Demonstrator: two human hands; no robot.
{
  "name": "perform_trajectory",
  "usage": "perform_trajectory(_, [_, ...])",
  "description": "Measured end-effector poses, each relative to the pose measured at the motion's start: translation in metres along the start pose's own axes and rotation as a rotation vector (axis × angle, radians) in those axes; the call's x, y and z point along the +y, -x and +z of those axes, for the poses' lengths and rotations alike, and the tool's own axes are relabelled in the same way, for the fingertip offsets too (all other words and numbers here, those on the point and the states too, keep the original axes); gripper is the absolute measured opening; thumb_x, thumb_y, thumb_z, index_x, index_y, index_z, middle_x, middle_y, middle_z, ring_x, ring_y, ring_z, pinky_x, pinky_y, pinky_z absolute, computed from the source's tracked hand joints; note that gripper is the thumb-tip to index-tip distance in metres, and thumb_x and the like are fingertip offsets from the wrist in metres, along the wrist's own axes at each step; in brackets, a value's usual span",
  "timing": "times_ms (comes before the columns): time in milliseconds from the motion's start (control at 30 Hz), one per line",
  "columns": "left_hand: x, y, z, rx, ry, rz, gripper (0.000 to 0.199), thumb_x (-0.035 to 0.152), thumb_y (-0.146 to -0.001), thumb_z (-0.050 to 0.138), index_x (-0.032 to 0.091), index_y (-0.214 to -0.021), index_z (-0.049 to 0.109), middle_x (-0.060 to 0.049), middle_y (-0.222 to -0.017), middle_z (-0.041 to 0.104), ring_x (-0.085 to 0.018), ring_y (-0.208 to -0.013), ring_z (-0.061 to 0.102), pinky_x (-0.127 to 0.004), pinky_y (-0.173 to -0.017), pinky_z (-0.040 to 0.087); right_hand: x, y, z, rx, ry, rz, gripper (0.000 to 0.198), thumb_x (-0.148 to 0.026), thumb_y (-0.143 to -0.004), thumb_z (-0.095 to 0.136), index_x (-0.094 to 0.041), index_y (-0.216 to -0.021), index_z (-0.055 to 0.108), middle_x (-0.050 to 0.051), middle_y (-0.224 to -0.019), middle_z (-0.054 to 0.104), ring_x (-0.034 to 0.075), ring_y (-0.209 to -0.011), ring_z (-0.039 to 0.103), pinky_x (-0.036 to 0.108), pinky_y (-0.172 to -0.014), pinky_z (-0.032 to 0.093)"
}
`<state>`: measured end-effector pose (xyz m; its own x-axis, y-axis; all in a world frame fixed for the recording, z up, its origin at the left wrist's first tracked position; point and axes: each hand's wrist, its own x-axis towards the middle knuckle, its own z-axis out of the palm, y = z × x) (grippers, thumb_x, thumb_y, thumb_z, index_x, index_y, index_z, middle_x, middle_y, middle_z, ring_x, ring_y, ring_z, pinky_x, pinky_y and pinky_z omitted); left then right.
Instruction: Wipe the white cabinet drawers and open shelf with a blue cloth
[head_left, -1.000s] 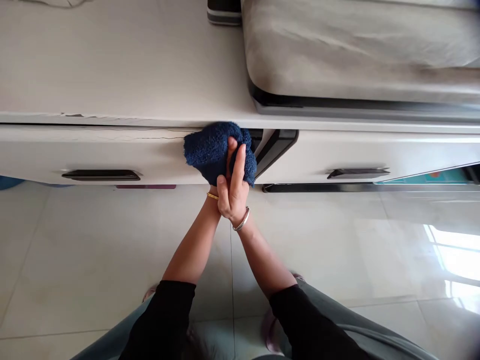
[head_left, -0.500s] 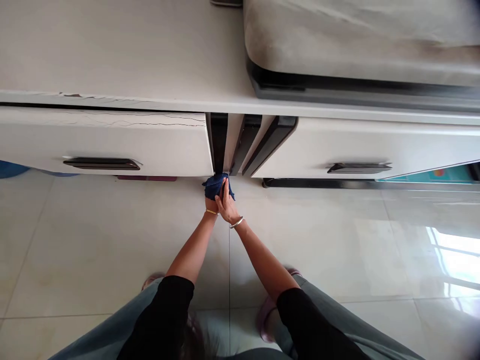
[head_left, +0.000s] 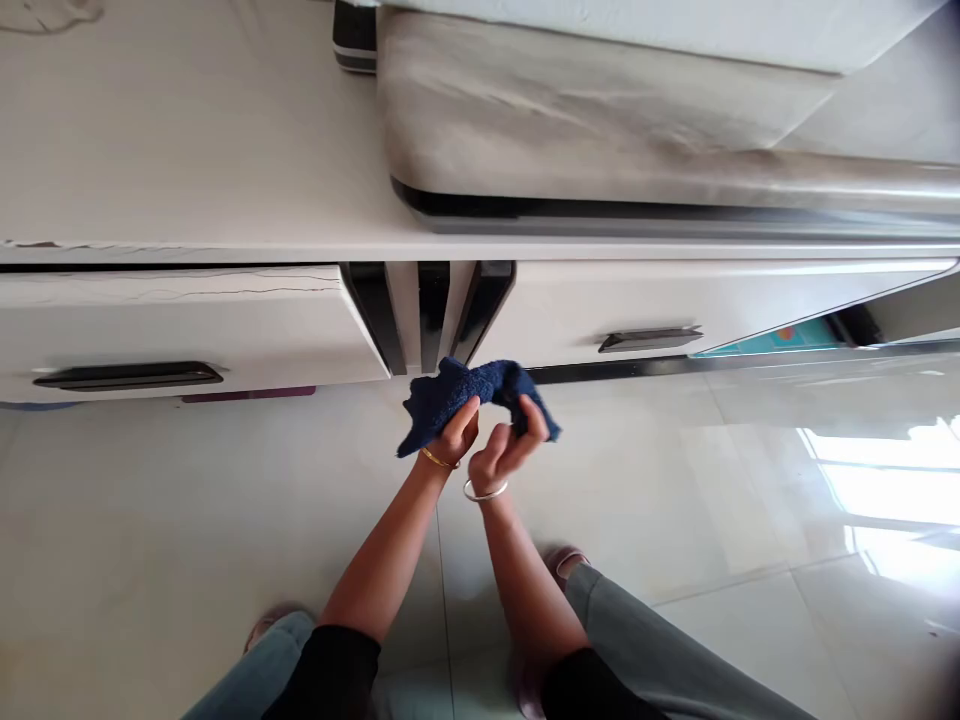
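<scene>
A dark blue cloth (head_left: pixel 480 385) is stretched between my two hands, in front of the dark and light vertical strips (head_left: pixel 433 310) that part two drawers. My left hand (head_left: pixel 456 435), with a thin gold bangle at the wrist, grips the cloth's left part; some of its fingers are hidden beneath the fabric. On the right, my right hand (head_left: pixel 510 448), with a silver bangle, pinches the other end of the cloth between bent fingers. Both hands are held above the tiled floor, close to the drawer fronts.
The left drawer (head_left: pixel 187 325) and right drawer (head_left: pixel 570 310) have dark handles. A grey-beige cushion (head_left: pixel 570 110) lies on the white ledge (head_left: pixel 187 130) above. Turquoise printed material (head_left: pixel 780 338) shows at the lower right. My feet stand on glossy tiles (head_left: pixel 637 520).
My hands were together, pressing the bunched cloth at the foot of the strips. Now they have come apart and back toward me, with the cloth spread between them. The view has shifted right.
</scene>
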<state>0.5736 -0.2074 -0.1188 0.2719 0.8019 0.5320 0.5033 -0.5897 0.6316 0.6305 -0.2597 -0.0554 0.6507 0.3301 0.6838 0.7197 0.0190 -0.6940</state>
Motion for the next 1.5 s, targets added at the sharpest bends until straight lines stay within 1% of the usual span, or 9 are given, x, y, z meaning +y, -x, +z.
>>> perform_trajectory(133, [0.017, -0.049, -0.006, 0.286, 0.063, 0.029, 0.031, 0.047, -0.097, 0.053, 0.022, -0.098, 0.071, -0.01, -0.082, 0.072, -0.027, -0.094, 0.077, -0.052, -0.103, 0.059, -0.022, -0.081, 0.002, 0.36, -0.121, -0.067, 0.031, -0.03, -0.096, 0.062, -0.028, -0.126, 0.061, 0.006, -0.102, 0.055, 0.02, -0.088, 0.063, 0.037, -0.073, 0.06])
perform_trajectory(233, [0.042, -0.091, -0.024, 0.574, 0.139, 0.047, 0.028, 0.042, -0.1, 0.051, 0.023, -0.11, 0.071, -0.009, -0.094, 0.074, -0.026, -0.103, 0.075, -0.054, -0.113, 0.051, -0.043, -0.113, 0.007, 0.396, -0.123, -0.139, 0.033, -0.03, -0.096, 0.063, -0.03, -0.129, 0.061, 0.007, -0.11, 0.059, 0.021, -0.094, 0.066, 0.039, -0.08, 0.061])
perform_trajectory(433, [0.066, -0.132, -0.031, 0.266, 0.142, 0.041, 0.044, 0.05, -0.105, 0.044, 0.022, -0.132, 0.065, -0.012, -0.125, 0.073, -0.026, -0.122, 0.07, -0.041, -0.112, 0.053, -0.05, -0.13, 0.035, -0.022, -0.178, -0.374, 0.032, -0.023, -0.101, 0.054, -0.032, -0.131, 0.062, 0.0, -0.11, 0.076, 0.015, -0.1, 0.075, 0.032, -0.093, 0.062])
perform_trajectory(633, [0.036, -0.106, 0.016, 0.394, 0.013, -0.035, 0.052, 0.056, -0.104, 0.046, 0.011, -0.12, 0.066, -0.02, -0.112, 0.077, -0.026, -0.099, 0.076, -0.042, -0.098, 0.06, -0.04, -0.136, 0.045, -0.149, -0.049, -0.381, 0.03, -0.032, -0.104, 0.043, -0.026, -0.102, 0.072, 0.0, -0.087, 0.078, 0.014, -0.077, 0.077, 0.026, -0.074, 0.065])
perform_trajectory(833, [0.033, -0.088, 0.041, 0.486, -0.027, -0.141, 0.054, 0.056, -0.107, 0.037, 0.011, -0.12, 0.063, -0.02, -0.1, 0.077, -0.027, -0.093, 0.075, -0.045, -0.086, 0.062, -0.039, -0.156, 0.034, -0.529, 0.064, -0.626, 0.031, -0.032, -0.101, 0.049, -0.035, -0.113, 0.078, -0.009, -0.085, 0.079, 0.006, -0.053, 0.063, 0.018, -0.059, 0.06])
perform_trajectory(1067, [0.055, -0.107, 0.012, 0.316, 0.102, -0.106, 0.055, 0.05, -0.107, 0.041, 0.016, -0.151, 0.048, -0.016, -0.128, 0.072, -0.03, -0.121, 0.071, -0.048, -0.105, 0.058, -0.003, -0.155, 0.032, -0.054, 0.049, -0.605, 0.026, -0.028, -0.099, 0.058, -0.031, -0.115, 0.078, -0.003, -0.093, 0.081, 0.014, -0.074, 0.074, 0.028, -0.08, 0.065])
perform_trajectory(1200, [0.052, -0.103, 0.009, 0.331, 0.067, -0.103, 0.052, 0.045, -0.108, 0.039, 0.013, -0.148, 0.051, -0.017, -0.121, 0.075, -0.029, -0.112, 0.075, -0.044, -0.101, 0.06, -0.019, -0.153, 0.035, -0.211, 0.034, -0.553, 0.031, -0.028, -0.101, 0.053, -0.032, -0.123, 0.075, -0.004, -0.1, 0.082, 0.012, -0.072, 0.074, 0.025, -0.079, 0.064])
perform_trajectory(1333, [0.046, -0.089, 0.016, 0.395, -0.008, -0.106, 0.054, 0.045, -0.109, 0.035, 0.009, -0.143, 0.056, -0.016, -0.096, 0.078, -0.026, -0.09, 0.078, -0.038, -0.087, 0.062, -0.023, -0.158, 0.029, -0.312, 0.077, -0.705, 0.033, -0.029, -0.101, 0.053, -0.041, -0.125, 0.074, -0.011, -0.094, 0.082, 0.007, -0.062, 0.069, 0.018, -0.072, 0.062])
perform_trajectory(1500, [0.061, -0.105, -0.001, 0.357, 0.056, 0.05, 0.056, 0.038, -0.108, 0.042, 0.015, -0.158, 0.037, -0.016, -0.128, 0.073, -0.025, -0.116, 0.073, -0.037, -0.103, 0.058, 0.007, -0.163, 0.022, -0.2, 0.092, -0.619, 0.025, -0.032, -0.099, 0.059, -0.032, -0.113, 0.08, -0.004, -0.092, 0.083, 0.01, -0.062, 0.071, 0.02, -0.066, 0.063])
